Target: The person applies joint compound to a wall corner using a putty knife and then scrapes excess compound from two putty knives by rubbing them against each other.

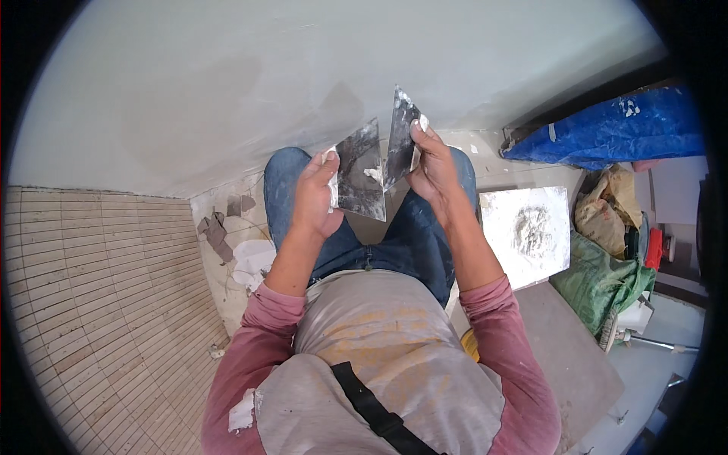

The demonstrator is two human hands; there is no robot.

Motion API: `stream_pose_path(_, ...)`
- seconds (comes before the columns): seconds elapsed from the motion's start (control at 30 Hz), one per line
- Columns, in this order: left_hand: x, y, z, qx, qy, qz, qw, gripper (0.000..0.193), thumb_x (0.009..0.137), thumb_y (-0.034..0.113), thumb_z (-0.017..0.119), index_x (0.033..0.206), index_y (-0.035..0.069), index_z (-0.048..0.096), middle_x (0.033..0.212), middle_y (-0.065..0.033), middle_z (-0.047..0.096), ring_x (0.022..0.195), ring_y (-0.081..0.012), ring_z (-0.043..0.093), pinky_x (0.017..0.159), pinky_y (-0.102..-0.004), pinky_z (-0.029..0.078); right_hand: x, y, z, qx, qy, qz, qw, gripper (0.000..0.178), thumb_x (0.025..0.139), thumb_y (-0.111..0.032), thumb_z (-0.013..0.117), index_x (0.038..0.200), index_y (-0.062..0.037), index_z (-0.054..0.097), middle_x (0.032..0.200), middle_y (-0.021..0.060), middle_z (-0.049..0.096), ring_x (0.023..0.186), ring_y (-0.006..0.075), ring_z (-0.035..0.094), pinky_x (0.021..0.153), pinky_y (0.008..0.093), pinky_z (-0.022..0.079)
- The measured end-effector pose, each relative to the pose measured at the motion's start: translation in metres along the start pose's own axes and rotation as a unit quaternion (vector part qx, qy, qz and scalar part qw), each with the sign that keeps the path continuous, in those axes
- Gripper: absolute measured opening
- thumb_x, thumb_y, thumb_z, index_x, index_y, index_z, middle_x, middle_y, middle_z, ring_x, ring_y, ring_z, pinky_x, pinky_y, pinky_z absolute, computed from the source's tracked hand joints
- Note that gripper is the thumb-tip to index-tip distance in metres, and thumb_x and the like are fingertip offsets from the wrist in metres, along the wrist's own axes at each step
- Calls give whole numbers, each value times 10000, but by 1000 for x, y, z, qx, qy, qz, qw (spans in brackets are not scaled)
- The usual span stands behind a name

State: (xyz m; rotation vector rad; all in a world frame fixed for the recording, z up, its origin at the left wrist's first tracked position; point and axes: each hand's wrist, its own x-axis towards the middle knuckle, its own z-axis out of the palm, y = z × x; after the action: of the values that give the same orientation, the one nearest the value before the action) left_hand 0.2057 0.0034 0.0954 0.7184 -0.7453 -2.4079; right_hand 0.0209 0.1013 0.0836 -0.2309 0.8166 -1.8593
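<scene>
In my left hand [312,196] is a wide, flat metal putty scraper [356,163], its grey face smeared and turned toward the middle. My right hand [435,168] grips a second metal putty scraper [400,135], tilted more upright, with my thumb along its edge. The two blades come close together above my lap; whether they touch I cannot tell. A small lump of white putty [372,174] clings to the left blade near the other one. White paste also coats the gripped edges and some fingers.
A smooth grey-white wall [227,98] rises just ahead of my knees. Narrow beige tiles [98,280] cover the left side. On the right are a smeared white square board [523,231], a blue plastic sheet [614,129], a green sack [607,277] and a brown bag [604,208].
</scene>
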Motion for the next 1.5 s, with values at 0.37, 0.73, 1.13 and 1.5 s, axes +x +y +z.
stream_pose_path(0.37, 11, 25, -17, 12, 38, 125, 991, 256, 1079, 202, 517, 1268, 35, 560, 1124, -62, 655, 1027, -161, 649, 883, -345, 549, -38, -16, 1, -517, 88, -71, 848, 171, 939, -107, 655, 1085, -21, 678, 908, 72, 702, 890, 185, 645, 824, 356, 501)
stream_pose_path(0.73, 10, 9, 31, 233, 165, 432, 856, 330, 1104, 276, 477, 1247, -17, 525, 1039, -46, 578, 932, -106, 511, 842, -269, 437, -77, 11, 44, -794, -73, -444, 409, 535, 805, -111, 663, 1335, -187, 681, 1230, 51, 633, 1023, 256, 606, 890, 414, 499)
stream_pose_path(1.13, 21, 2, 6, -85, -73, 159, 981, 246, 1078, 241, 497, 1174, 26, 566, 934, -37, 595, 758, -102, 547, 676, -261, 477, -47, -26, 48, -634, 27, -534, 559, 741, 622, 57, 679, 1324, -180, 692, 1274, 98, 631, 1079, 311, 582, 917, 425, 451)
stream_pose_path(1.5, 29, -4, 15, -397, -331, -199, 833, 278, 1067, 277, 491, 1165, 18, 514, 880, -50, 497, 781, -162, 519, 739, -298, 500, -61, 47, 85, -630, -172, -569, 499, 534, 723, -183, 809, 1242, -284, 728, 1255, 4, 653, 1016, 229, 587, 927, 403, 518)
